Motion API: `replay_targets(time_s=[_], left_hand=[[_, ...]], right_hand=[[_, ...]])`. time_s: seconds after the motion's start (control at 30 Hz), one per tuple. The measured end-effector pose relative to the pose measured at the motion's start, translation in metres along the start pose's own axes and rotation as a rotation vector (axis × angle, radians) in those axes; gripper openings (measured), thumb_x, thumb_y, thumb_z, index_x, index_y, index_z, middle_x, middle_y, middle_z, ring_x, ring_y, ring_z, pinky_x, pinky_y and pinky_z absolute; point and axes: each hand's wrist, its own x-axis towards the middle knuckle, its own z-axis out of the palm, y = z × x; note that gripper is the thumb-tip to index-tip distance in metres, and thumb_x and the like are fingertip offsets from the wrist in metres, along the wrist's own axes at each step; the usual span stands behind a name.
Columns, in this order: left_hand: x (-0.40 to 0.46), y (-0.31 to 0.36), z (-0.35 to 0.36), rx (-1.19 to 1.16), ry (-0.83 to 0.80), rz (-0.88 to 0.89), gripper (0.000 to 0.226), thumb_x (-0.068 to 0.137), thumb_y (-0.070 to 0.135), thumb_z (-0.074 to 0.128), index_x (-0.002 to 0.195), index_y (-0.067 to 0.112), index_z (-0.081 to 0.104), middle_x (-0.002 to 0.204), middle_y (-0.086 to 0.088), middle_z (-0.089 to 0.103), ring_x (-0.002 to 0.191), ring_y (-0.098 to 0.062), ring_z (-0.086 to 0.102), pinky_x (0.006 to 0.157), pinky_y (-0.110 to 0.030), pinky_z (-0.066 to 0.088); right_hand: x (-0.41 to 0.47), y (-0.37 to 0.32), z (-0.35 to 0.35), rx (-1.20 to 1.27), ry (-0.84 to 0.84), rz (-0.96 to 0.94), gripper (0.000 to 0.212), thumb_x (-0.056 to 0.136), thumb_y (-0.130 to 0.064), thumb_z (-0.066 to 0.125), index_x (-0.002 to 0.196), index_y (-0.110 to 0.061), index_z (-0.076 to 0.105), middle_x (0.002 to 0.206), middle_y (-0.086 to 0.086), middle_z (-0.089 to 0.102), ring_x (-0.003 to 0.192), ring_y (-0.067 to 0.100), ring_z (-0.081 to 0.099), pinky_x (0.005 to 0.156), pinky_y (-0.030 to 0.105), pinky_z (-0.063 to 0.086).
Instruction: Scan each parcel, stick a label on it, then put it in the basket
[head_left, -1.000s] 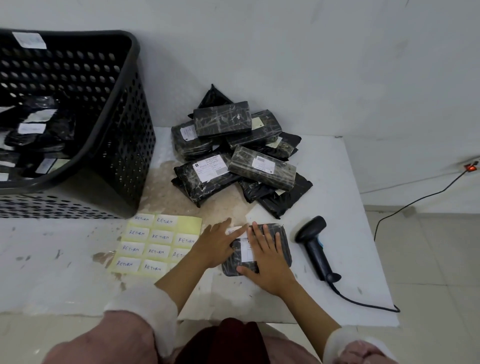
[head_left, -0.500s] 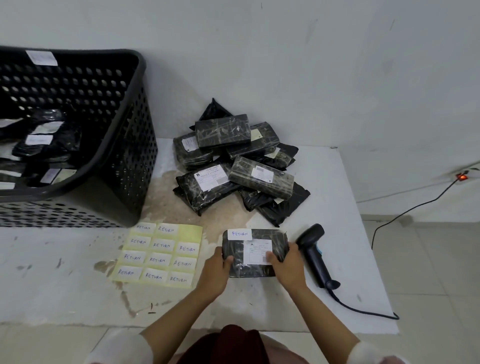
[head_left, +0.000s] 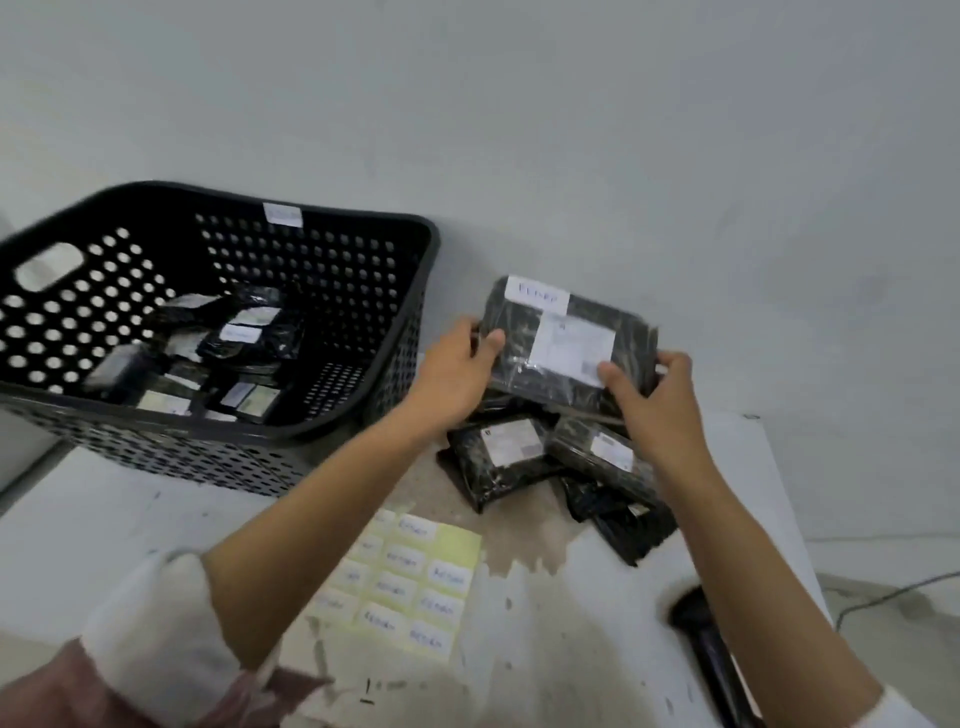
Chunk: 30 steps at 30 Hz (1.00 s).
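Both hands hold one parcel (head_left: 566, 348) in the air: the fingers of the left hand (head_left: 457, 379) curl round its left edge, thumb on top, and the right hand (head_left: 649, 400) pinches its lower right corner, thumb on the printed label. The parcel hangs above the pile (head_left: 561, 467) of black parcels, just right of the basket (head_left: 410, 291). A white sticker (head_left: 536, 297) with blurred handwriting sits on its upper left corner (the word cannot be read), with a larger printed label just below it.

The basket is black and perforated, holds several labelled parcels, and bears a white tag on its far rim. It stands on a white, stained table (head_left: 78, 519) against a plain pale wall. Near the person lies a yellow sheet (head_left: 410, 582) of white handwritten labels, too blurred to read. A black scanner (head_left: 706, 649) lies by the right forearm.
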Motion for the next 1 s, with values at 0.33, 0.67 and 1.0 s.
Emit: replay_targets(time_s=[0.33,0.67,1.0], left_hand=[[0.1,-0.05,-0.162,-0.012,0.096,0.0,0.033,0.101,0.035,0.038,0.112,0.01,0.057,0.111,-0.008,0.062,0.101,-0.024,0.058,0.082,-0.031,0.043],[0.178,-0.18,-0.211,0.064,-0.08,-0.291,0.038,0.101,0.028,0.039,0.111,-0.004,0.056,0.115,-0.024,0.06,0.106,-0.039,0.058,0.093,-0.043,0.049],[0.194,-0.234,-0.137,-0.001,-0.289,-0.627,0.07,0.094,0.033,0.055,0.146,0.002,0.021,0.143,-0.019,0.04,0.126,-0.034,0.046,0.103,-0.038,0.042]], right_hand=[[0.048,-0.131,0.14,0.029,-0.11,-0.138,0.06,0.09,-0.028,0.064,0.137,-0.015,0.029,0.128,0.006,0.056,0.107,0.019,0.057,0.081,0.023,0.042],[0.09,-0.145,0.297,-0.251,-0.304,0.084,0.06,0.091,-0.013,0.055,0.142,-0.016,0.025,0.131,0.018,0.049,0.097,0.026,0.056,0.072,0.028,0.041],[0.11,-0.102,0.369,-0.671,-0.17,0.185,0.06,0.088,0.002,0.052,0.14,-0.017,0.027,0.139,0.024,0.032,0.122,0.039,0.044,0.101,0.047,0.042]])
